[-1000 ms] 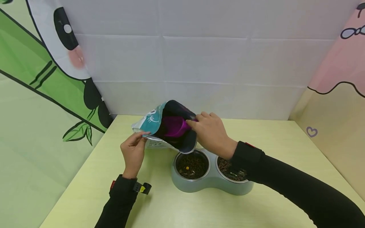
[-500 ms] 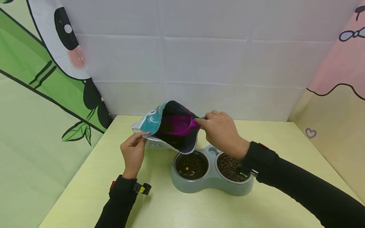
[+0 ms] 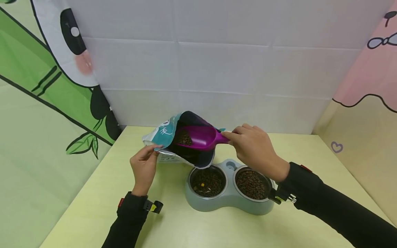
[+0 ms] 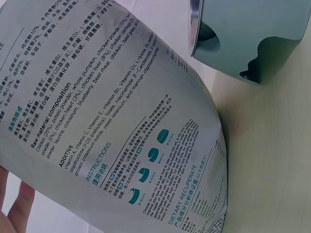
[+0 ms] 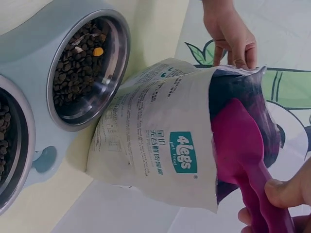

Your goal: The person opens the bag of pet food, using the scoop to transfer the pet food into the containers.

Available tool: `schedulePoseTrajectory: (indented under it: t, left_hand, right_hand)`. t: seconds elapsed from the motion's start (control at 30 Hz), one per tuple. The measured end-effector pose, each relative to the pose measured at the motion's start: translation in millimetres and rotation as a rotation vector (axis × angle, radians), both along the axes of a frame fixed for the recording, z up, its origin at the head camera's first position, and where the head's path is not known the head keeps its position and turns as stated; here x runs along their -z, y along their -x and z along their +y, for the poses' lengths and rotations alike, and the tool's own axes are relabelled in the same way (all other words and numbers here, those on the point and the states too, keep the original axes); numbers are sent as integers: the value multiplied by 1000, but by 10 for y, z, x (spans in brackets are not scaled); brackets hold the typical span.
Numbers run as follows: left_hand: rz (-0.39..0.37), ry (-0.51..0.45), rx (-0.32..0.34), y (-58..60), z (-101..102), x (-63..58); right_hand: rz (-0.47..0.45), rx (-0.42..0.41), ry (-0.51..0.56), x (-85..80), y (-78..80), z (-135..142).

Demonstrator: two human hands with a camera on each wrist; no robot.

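My left hand [image 3: 144,168] pinches the near rim of a teal and white pet food bag [image 3: 164,132], whose wide mouth faces me and to the right. My right hand [image 3: 255,146] grips the handle of a purple scoop [image 3: 203,137]. Brown kibble [image 3: 185,138] lies in the scoop's front part, and its tip is still inside the bag mouth. In the right wrist view the thumb [image 5: 286,191] presses along the scoop handle. The left wrist view shows the bag's printed back [image 4: 126,121], with a few left fingers [image 4: 19,208] at its edge.
A grey-blue double feeder [image 3: 227,203] stands below and right of the bag. Its left bowl [image 3: 208,181] holds kibble with a yellow piece; the right bowl [image 3: 252,184] holds brown kibble. The light wooden table [image 3: 192,230] ends at a pale back wall [image 3: 223,69].
My right hand has moved right and slightly down, drawing the scoop partly out of the bag; kibble now shows in it. The left hand and bag have stayed nearly still.
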State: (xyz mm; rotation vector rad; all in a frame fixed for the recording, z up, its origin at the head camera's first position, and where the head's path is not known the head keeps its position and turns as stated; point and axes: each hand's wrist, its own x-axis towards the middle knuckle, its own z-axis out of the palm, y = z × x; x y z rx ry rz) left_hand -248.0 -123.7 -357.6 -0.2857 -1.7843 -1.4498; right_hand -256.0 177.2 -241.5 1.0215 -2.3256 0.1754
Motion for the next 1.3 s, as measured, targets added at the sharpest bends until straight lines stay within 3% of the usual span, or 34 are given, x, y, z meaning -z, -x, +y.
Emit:
schedulePoseTrajectory:
  t: [0.23, 0.67, 0.8, 1.03, 1.3]
  left_hand:
    - [3, 38, -21, -99, 62, -145]
    - [6, 55, -29, -107, 81, -172]
    - [4, 51, -25, -95, 75, -154]
    - [18, 22, -12, 45, -12, 39]
    - [34, 21, -7, 61, -20, 56]
  right_hand:
    - [2, -18, 46, -82, -101, 92]
    - [-10, -24, 81, -183, -205, 327]
    - [-6, -26, 101, -229, -242, 418]
    - [21, -37, 121, -335, -292, 625]
    - [2, -56, 104, -429, -355, 953]
